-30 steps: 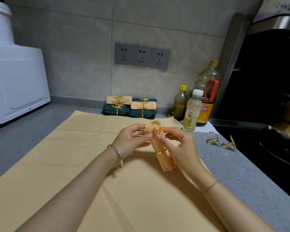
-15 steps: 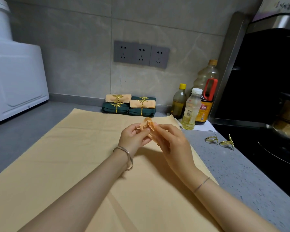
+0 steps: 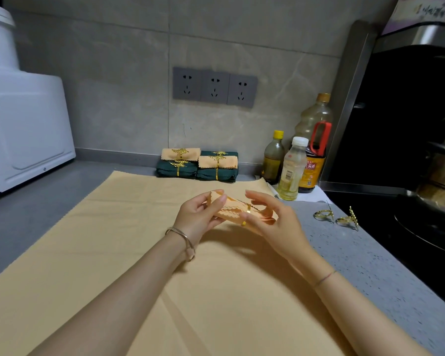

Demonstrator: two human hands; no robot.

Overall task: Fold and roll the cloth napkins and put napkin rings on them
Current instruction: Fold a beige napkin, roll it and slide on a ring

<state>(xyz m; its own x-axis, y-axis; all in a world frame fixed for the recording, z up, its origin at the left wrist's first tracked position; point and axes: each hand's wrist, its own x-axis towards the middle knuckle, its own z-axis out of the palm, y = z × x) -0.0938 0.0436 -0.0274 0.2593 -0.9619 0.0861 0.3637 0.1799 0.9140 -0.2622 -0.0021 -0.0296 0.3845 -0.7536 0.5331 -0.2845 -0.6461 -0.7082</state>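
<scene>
Napkin (image 3: 229, 208) swung from upright to level; my left hand (image 3: 195, 219) pinches one end, my right hand (image 3: 278, 224) curls round the other, so I can square the ring (image 3: 248, 208).

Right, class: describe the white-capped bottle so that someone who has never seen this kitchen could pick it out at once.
At the right lies a black hob; beside its left edge is a cluster of bottles. Take the front bottle: it alone has a white cap and pale, clear contents, while its neighbours are darker or taller.
</scene>
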